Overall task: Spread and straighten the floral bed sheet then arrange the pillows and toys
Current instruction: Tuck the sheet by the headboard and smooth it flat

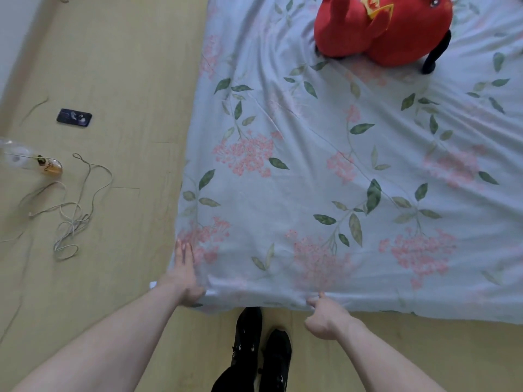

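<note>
Both hands at the floral bed sheet's near edge

Right hand [325, 316] pinches the floral bed sheet [325, 171]; left hand [185, 274] lies flat-fingered at its corner; red plush toy [385, 26], cut off above, sits at its far end.

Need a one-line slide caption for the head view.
Left hand flat on the floral sheet corner, right hand pinching its near edge; red plush toy sits farther up the bed.
</note>
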Available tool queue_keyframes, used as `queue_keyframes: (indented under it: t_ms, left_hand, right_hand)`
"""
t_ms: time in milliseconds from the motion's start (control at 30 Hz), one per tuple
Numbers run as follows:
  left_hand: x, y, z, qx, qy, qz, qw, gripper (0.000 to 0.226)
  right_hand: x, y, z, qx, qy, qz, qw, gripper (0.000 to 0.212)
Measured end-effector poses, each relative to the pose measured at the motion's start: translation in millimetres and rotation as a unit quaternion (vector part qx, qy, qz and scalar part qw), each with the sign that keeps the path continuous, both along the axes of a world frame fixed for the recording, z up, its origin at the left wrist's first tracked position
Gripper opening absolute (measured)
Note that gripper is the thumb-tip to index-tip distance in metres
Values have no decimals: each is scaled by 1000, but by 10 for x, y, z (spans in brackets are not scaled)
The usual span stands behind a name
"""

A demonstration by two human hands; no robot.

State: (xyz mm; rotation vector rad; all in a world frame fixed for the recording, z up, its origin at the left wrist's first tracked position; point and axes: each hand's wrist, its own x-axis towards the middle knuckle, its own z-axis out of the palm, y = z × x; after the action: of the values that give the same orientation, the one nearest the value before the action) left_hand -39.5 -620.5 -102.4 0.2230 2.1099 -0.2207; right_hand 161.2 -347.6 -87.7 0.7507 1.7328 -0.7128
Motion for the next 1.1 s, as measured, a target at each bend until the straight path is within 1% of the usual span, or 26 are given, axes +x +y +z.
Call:
queue_keyframes:
  t_ms: [33, 67, 100, 133, 167, 200, 267, 367, 433, 500, 633, 733, 833, 1000, 1100]
  left_hand:
    - [-103, 7, 175, -24, -33, -18, 999, 96]
    - [-167, 2, 309, -45, -68, -24, 996, 77]
    - [-226, -21, 456, -50, -82, -29, 995, 60]
    - [-248, -26, 662, -53, -72, -33, 995, 50]
    - [-229, -72, 801, -50, -47, -49, 996, 45]
    - [-231, -93, 1057, -33, -17, -44, 998, 43]
    - [-161, -145, 1470, 10, 19, -2, 1000, 49]
    - [-80, -110, 2011, 74, 29, 54, 995, 65]
    - [-34, -143, 2540, 121, 49, 81, 988, 68]
    - [-5, -138, 2803, 153, 58, 93, 982, 68]
    - [-196, -312, 3364, 209, 90, 84, 970, 69]
    - [-461, -565, 3602, 224, 115, 66, 965, 70]
    - [-747, -786, 3778, 234, 129, 37, 963, 68]
    - [-1448, -1258, 4093, 278, 144, -27, 949, 68]
    - [-2024, -1558, 4342, 278, 156, -66, 945, 70]
  right_hand:
    - [-75, 54, 69, -12, 4, -1, 1000, 73]
    - [-136, 104, 143, -15, 6, -9, 1000, 69]
    - [-203, 142, 226, -14, 25, -18, 999, 66]
    - [-244, 193, 412, -9, 43, -42, 998, 64]
    - [-271, 201, 523, -4, 66, -64, 996, 63]
    - [-310, 232, 791, 5, 93, -80, 992, 64]
    - [-359, 195, 1207, 3, 119, -84, 989, 65]
    - [-432, 86, 1725, 7, 143, -55, 988, 66]
    - [-499, -50, 2241, 9, 169, -47, 985, 65]
    - [-567, -133, 2512, 10, 184, -34, 982, 66]
    - [-888, -415, 3074, 18, 219, -28, 975, 66]
    - [-1212, -700, 3330, 23, 233, -28, 972, 67]
    - [-1578, -992, 3485, 38, 247, -29, 968, 68]
    - [-2350, -1656, 3645, 65, 275, -71, 957, 65]
    - [-2769, -2044, 3750, 63, 286, -88, 952, 69]
